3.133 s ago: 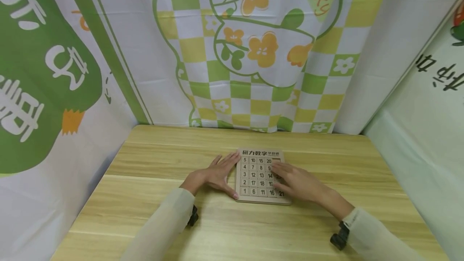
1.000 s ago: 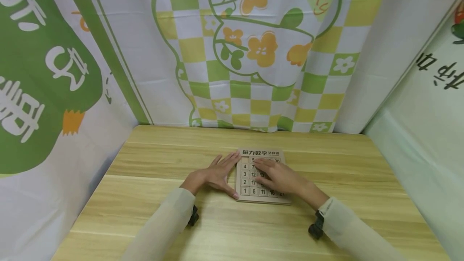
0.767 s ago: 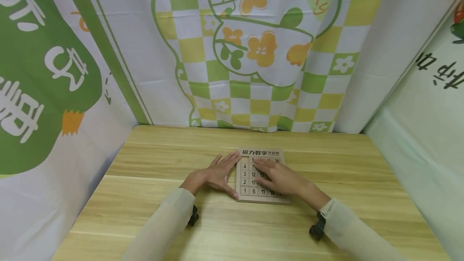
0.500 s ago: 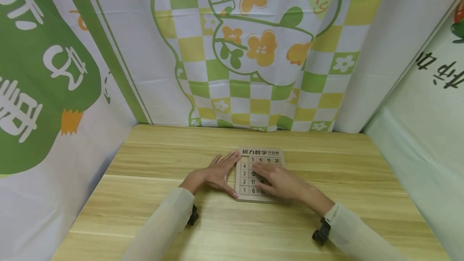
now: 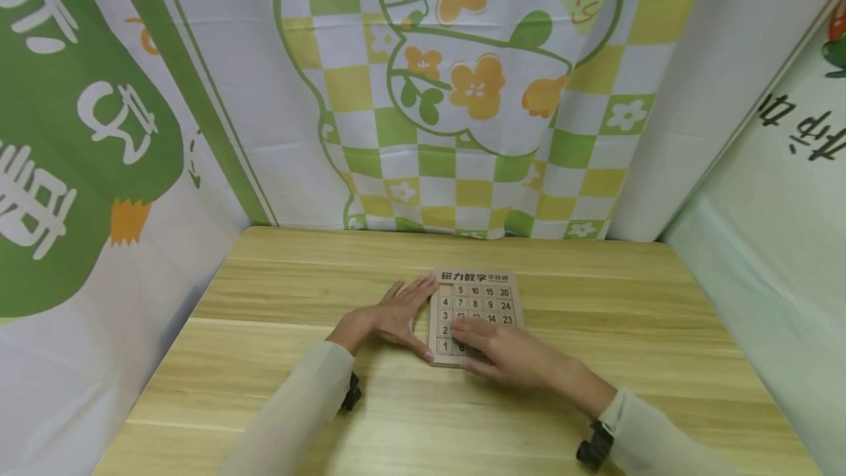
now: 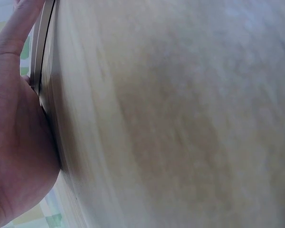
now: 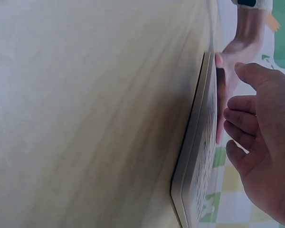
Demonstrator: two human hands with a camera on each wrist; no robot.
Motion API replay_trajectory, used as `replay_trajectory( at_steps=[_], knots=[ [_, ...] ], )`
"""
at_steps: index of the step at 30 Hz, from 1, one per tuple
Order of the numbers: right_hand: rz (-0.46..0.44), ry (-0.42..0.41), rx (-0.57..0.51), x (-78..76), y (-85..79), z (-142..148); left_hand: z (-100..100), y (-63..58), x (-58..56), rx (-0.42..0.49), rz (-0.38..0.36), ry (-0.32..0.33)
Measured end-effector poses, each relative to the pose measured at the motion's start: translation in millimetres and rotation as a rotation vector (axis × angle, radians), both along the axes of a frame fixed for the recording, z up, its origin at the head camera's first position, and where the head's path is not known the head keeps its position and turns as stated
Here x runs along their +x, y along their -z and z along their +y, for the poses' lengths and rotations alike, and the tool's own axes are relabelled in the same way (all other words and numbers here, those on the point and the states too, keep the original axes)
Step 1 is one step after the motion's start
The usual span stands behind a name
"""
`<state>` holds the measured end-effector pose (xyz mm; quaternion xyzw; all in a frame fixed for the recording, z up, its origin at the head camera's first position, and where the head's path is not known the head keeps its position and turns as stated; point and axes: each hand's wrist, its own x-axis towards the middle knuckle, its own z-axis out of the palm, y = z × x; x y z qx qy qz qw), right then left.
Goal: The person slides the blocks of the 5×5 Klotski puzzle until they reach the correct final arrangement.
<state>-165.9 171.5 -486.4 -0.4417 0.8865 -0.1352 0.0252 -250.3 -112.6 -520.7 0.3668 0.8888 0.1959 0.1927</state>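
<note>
A wooden number sliding puzzle (image 5: 474, 278) lies flat on the table, its empty slot (image 5: 446, 291) at the top left, beside tile 5 (image 5: 460, 290). Along the left edge, my left hand (image 5: 395, 319) touches the frame with spread, straight fingers near the upper corner and the thumb at the lower one. My right hand (image 5: 515, 352) is over the lower rows, fingers pointing left and covering several tiles at the lower right. In the right wrist view its fingers (image 7: 241, 121) are loosely bent and look slightly above the board; contact with a tile cannot be made out.
The wood-grain table (image 5: 277, 278) extends around the puzzle. A patterned curtain (image 5: 463, 167) hangs behind its far edge, with printed cloth on both sides. A small black camera (image 5: 595, 446) is worn on the right wrist, another (image 5: 352, 393) on the left.
The top row slid right, so the empty slot went from top right to top left. My right hand moved left across the board, then down toward the lower rows. The left hand stayed put.
</note>
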Motion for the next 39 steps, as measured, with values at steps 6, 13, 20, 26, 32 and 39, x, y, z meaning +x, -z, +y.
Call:
replay_trajectory(
  at_steps=[6,13,20,26,32,39],
  knots=[
    [-0.012,-0.028,0.013,9.5,3.0,-3.3,0.5,-3.1,2.0,-0.007,0.008,-0.003],
    [-0.031,-0.058,0.018,16.6,5.7,-6.1,-0.8,-0.5,-0.4,0.019,0.004,0.007],
    [0.014,-0.080,0.014,18.9,7.2,-8.8,1.2,-3.3,0.8,-0.015,0.024,0.000],
    [0.023,-0.072,0.020,18.5,7.8,-9.9,1.5,-3.4,1.7,-0.027,0.030,-0.002],
    [0.023,-0.054,0.025,16.0,5.1,-12.2,0.9,0.5,-0.5,-0.005,0.015,-0.002],
    [0.039,0.000,0.027,6.3,9.8,-13.3,-0.1,-1.5,0.1,0.015,-0.017,0.002]
  ],
)
